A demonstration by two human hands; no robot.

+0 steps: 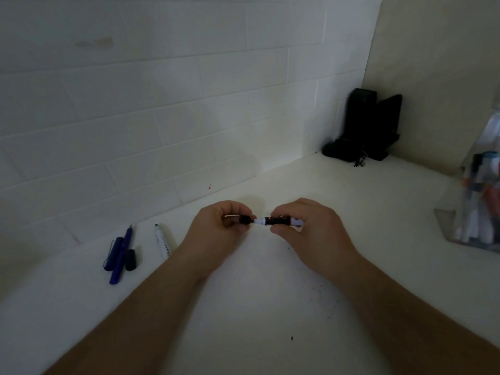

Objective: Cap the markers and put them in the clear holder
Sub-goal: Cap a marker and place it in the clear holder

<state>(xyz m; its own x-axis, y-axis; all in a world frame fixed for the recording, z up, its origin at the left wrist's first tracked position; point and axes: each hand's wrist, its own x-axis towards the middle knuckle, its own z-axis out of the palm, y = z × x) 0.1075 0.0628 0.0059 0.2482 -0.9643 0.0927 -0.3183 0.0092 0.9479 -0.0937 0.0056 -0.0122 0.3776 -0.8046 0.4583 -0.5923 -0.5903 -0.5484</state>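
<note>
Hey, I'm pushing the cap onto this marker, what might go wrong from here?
The left hand holds the black cap right at the tip of the marker gripped by the right hand; if misaligned, ink may hit fingers. The blue pen, loose cap and white marker lie beside the left forearm and may get knocked.

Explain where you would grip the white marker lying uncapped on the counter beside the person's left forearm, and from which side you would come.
Grip the white marker across its barrel near the middle, coming from above. It lies flat on the counter, dark tip pointing to the wall; its near end is hidden by the left forearm. Stay off the bare tip, which would probably mark fingers.
</note>
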